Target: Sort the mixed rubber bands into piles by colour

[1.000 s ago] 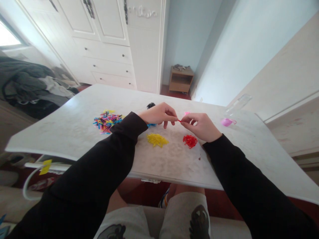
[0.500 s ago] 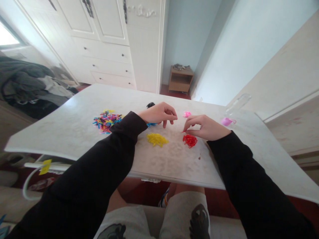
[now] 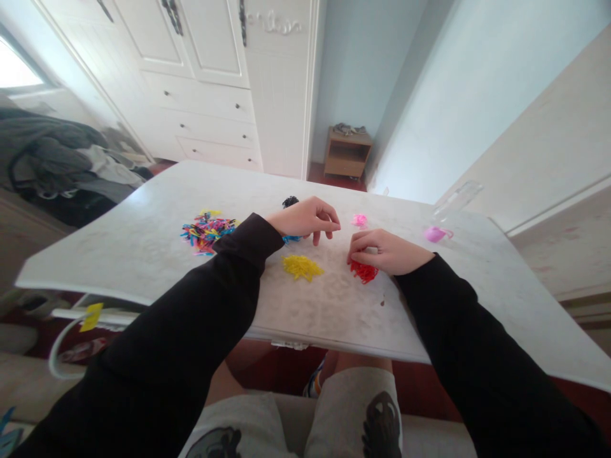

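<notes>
My right hand (image 3: pixel 377 250) reaches down at the left edge of a pile of red rubber bands (image 3: pixel 365 272), its thumb and fingers pinched around a bit of red. My left hand (image 3: pixel 310 218) hovers above the table, thumb and index tips together and the other fingers hanging loosely; anything between the tips is too small to make out. Below it lies a pile of yellow rubber bands (image 3: pixel 302 268). Blue bands (image 3: pixel 291 239) are partly hidden under that hand, and black bands (image 3: pixel 290 201) sit behind it. A small pink pile (image 3: pixel 359 220) lies beyond my right hand.
A large mixed-colour pile of bands (image 3: pixel 205 232) lies on the white table (image 3: pixel 143 254) at the left. On the right are a pink object with a loop (image 3: pixel 436 235) and a clear container (image 3: pixel 458 200). A white cabinet (image 3: pixel 205 121) stands behind the table.
My right hand has lowered slightly toward me, bringing its pinched fingertips from just above the red pile to its edge. My left hand has stayed nearly still.
</notes>
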